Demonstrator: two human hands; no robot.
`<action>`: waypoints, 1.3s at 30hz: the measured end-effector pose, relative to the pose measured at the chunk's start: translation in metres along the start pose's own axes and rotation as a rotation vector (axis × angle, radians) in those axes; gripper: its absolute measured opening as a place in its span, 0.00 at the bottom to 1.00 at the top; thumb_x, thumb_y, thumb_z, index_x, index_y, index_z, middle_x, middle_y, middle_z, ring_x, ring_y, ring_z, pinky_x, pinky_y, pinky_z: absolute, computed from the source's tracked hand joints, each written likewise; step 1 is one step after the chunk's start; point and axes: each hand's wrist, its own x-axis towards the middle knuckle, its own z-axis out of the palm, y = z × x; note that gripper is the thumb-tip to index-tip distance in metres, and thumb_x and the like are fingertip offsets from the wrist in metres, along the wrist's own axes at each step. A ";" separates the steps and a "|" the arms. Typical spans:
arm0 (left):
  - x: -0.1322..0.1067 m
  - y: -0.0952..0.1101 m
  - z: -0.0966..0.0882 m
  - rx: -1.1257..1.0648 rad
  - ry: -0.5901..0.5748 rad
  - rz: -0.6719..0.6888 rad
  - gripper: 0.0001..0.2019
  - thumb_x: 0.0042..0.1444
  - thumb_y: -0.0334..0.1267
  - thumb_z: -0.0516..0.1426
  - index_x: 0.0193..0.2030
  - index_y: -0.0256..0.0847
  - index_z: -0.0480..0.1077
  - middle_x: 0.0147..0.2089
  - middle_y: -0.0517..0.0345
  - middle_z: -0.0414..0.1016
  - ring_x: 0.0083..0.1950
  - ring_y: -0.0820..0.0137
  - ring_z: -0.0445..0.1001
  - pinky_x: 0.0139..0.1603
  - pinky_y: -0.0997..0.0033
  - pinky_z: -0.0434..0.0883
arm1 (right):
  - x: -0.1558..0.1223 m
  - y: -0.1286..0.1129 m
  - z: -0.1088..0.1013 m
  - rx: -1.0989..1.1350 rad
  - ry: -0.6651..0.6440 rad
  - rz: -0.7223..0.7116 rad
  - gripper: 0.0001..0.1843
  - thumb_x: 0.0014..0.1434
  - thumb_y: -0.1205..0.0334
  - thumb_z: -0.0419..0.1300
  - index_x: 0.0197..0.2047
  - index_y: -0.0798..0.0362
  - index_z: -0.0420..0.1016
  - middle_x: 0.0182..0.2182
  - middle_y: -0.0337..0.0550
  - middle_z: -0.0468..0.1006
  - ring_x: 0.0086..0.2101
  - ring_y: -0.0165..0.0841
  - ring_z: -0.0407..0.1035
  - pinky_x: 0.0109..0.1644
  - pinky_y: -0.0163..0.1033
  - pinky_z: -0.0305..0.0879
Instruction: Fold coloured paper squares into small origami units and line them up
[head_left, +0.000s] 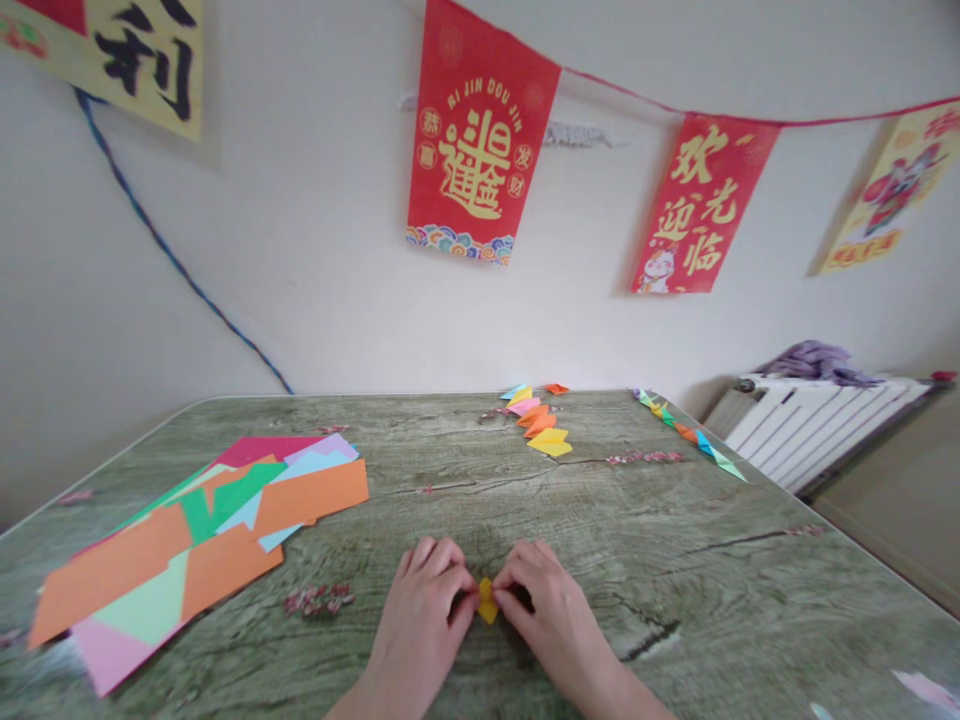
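Note:
Between my two hands is a small folded yellow paper piece (487,602), low in the middle of the view. My left hand (427,610) pinches its left side with thumb and forefinger. On the opposite side, the thumb and forefinger of my right hand (551,610) pinch it too. Fingertips cover both of its sides, so its full shape is hidden. Both hands rest close to the wood-patterned table (420,510).
Overlapping coloured paper strips (225,560) lie at the left. Folded paper pieces (536,420) stand in a row near the back edge. A folded paper chain (690,435) runs along the right edge. Beyond it is a white radiator (810,420) with a purple cloth (814,362).

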 end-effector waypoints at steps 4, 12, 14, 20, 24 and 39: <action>0.005 -0.001 -0.001 -0.015 -0.017 -0.035 0.08 0.51 0.24 0.61 0.27 0.42 0.71 0.37 0.59 0.72 0.43 0.62 0.70 0.42 0.62 0.67 | 0.004 -0.002 -0.001 0.010 -0.001 0.060 0.10 0.55 0.76 0.63 0.28 0.52 0.73 0.32 0.38 0.74 0.38 0.36 0.66 0.43 0.39 0.62; 0.001 0.000 0.003 -0.003 -0.015 0.000 0.06 0.53 0.27 0.62 0.30 0.41 0.71 0.39 0.57 0.72 0.43 0.61 0.69 0.42 0.61 0.67 | 0.003 -0.003 -0.002 0.025 0.005 0.078 0.11 0.53 0.78 0.64 0.28 0.53 0.73 0.32 0.38 0.73 0.39 0.36 0.66 0.44 0.39 0.62; 0.000 0.002 0.002 0.021 0.000 0.032 0.06 0.53 0.26 0.62 0.32 0.40 0.71 0.41 0.56 0.73 0.44 0.60 0.68 0.43 0.59 0.65 | 0.003 -0.001 -0.002 0.035 0.007 0.049 0.12 0.52 0.79 0.64 0.28 0.53 0.72 0.32 0.38 0.73 0.38 0.35 0.66 0.43 0.38 0.62; -0.004 0.004 0.004 0.058 0.004 0.141 0.08 0.55 0.24 0.61 0.31 0.42 0.72 0.38 0.60 0.75 0.43 0.62 0.68 0.44 0.59 0.64 | -0.006 0.008 0.001 -0.037 0.002 -0.155 0.13 0.51 0.80 0.66 0.31 0.53 0.71 0.33 0.38 0.74 0.37 0.35 0.66 0.42 0.38 0.62; -0.005 0.001 0.006 0.035 0.019 0.108 0.08 0.56 0.26 0.61 0.30 0.43 0.72 0.37 0.62 0.74 0.42 0.63 0.69 0.42 0.62 0.65 | -0.007 0.009 0.002 -0.084 0.023 -0.190 0.11 0.54 0.79 0.65 0.31 0.53 0.72 0.32 0.37 0.74 0.36 0.35 0.66 0.42 0.39 0.62; 0.003 0.001 0.010 -0.035 -0.010 -0.107 0.07 0.56 0.27 0.59 0.29 0.41 0.69 0.42 0.56 0.69 0.45 0.60 0.67 0.44 0.59 0.64 | -0.001 0.001 0.005 -0.057 0.026 0.042 0.10 0.55 0.77 0.61 0.30 0.52 0.68 0.33 0.40 0.71 0.38 0.38 0.64 0.45 0.44 0.61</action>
